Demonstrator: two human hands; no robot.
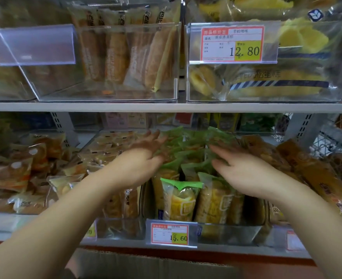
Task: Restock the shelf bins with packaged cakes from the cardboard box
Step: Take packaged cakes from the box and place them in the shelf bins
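Now both forearms are reaching forward from the near edge to the lower shelf, palms facing down. The left hand [144,160] is looking blurred, its fingers straight and spread, tips touching the green-topped packaged cakes [179,200] in the middle clear bin [230,232]. The right hand [246,170] is resting on the same packets, fingers straight and close together, gripping nothing. The bin's price tag [170,234] is showing 15.60; the upper price tag [232,44], far right, 12.80. The cardboard box [129,264] is sitting nearest, below the shelf.
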